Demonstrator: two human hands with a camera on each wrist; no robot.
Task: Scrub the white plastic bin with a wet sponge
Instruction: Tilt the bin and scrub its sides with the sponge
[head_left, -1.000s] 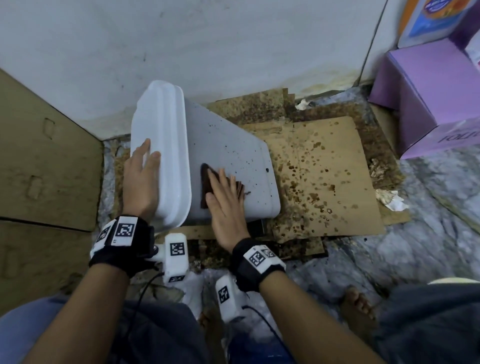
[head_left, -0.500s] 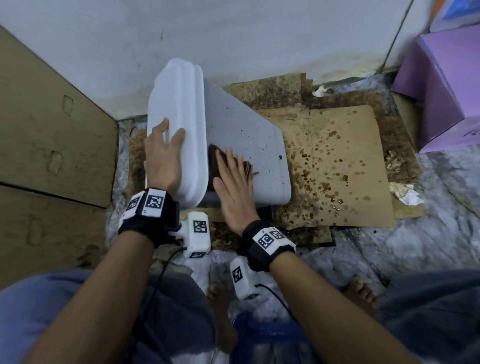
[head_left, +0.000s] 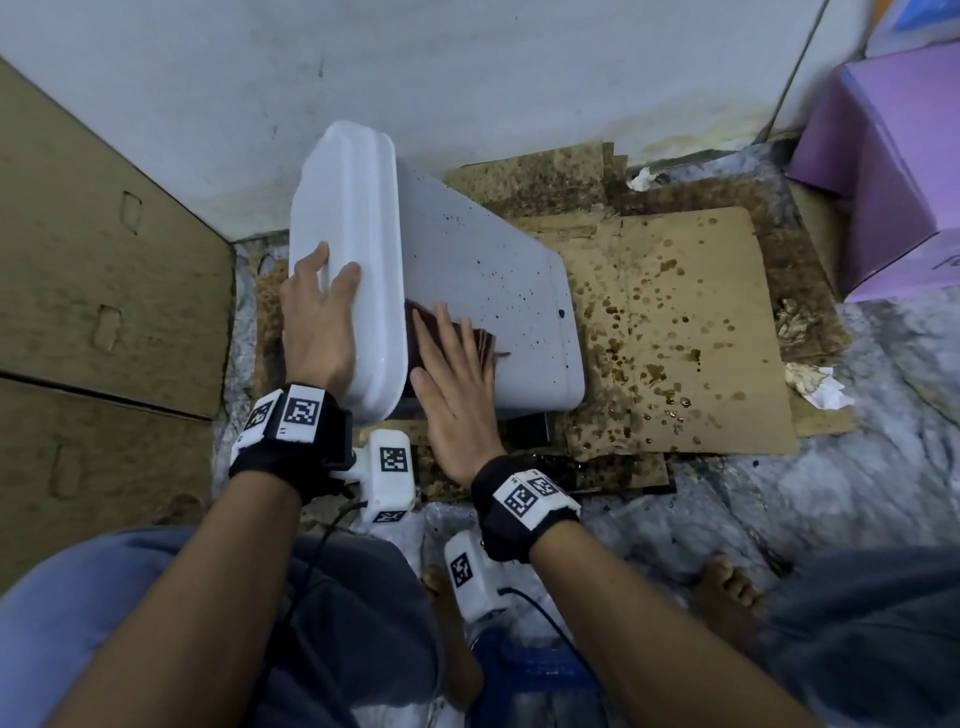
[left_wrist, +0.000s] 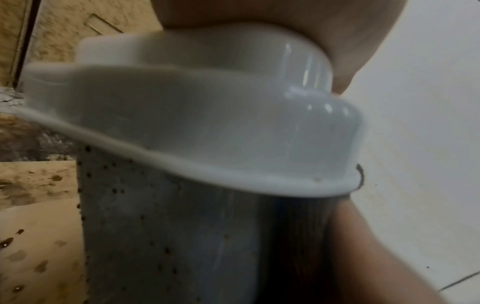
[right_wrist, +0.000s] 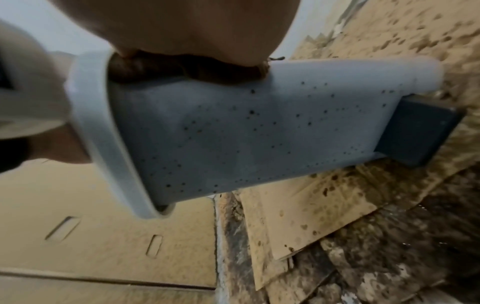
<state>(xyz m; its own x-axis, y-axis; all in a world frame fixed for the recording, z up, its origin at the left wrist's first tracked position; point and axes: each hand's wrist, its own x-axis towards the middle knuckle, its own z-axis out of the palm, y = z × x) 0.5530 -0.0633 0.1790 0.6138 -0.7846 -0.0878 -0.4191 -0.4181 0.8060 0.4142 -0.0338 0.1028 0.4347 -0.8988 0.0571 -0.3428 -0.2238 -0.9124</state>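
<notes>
The white plastic bin (head_left: 483, 270) lies on its side on stained cardboard, lid end to the left, its grey side speckled with dark spots (right_wrist: 246, 133). My left hand (head_left: 322, 312) rests flat on the lid (left_wrist: 207, 123), fingers straight, steadying it. My right hand (head_left: 452, 374) lies flat, fingers straight, and presses a dark brown sponge (head_left: 416, 340) onto the bin's upper side just beside the lid rim. In the right wrist view the sponge (right_wrist: 182, 72) is squashed under my palm (right_wrist: 194, 26).
A dark grey block (head_left: 530, 428) sits under the bin's near edge. Spotted cardboard sheets (head_left: 675, 338) cover the wet floor. A brown cardboard panel (head_left: 104, 286) stands at the left, a purple box (head_left: 893, 182) at the right, a white wall (head_left: 467, 78) behind. My bare feet (head_left: 727, 597) are near.
The head view has shifted, so the bin sits further right and lower in frame. My right hand stays on the sponge near the lid; the left hand has stayed on the lid.
</notes>
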